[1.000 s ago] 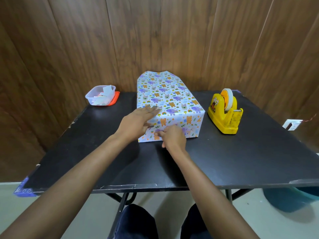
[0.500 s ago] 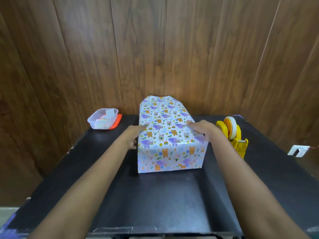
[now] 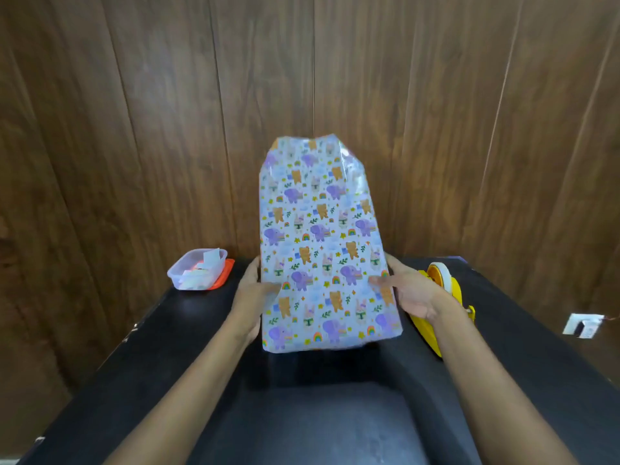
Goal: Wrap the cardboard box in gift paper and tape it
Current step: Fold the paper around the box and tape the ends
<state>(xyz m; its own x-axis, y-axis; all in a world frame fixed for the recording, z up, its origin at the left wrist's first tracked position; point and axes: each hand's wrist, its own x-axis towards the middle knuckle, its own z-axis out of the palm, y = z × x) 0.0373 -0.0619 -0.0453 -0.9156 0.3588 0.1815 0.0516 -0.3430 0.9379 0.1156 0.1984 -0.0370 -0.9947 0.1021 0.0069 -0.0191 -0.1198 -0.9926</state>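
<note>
The box (image 3: 318, 236), covered in white gift paper printed with purple elephants and orange bears, stands tilted up on its near end above the black table (image 3: 302, 414). Loose paper sticks out past its top end. My left hand (image 3: 251, 290) grips its left side, thumb on the front face. My right hand (image 3: 406, 290) grips the right side, thumb across the front. The fingers of both hands are hidden behind the box.
A yellow tape dispenser (image 3: 443, 297) stands on the table right behind my right wrist. A clear plastic tub (image 3: 198, 268) of paper scraps on an orange lid sits at the table's back left corner. A wood-panelled wall rises just behind the table.
The box lay flat on the table; both hands took its sides and have tipped its far end up so it now stands nearly upright.
</note>
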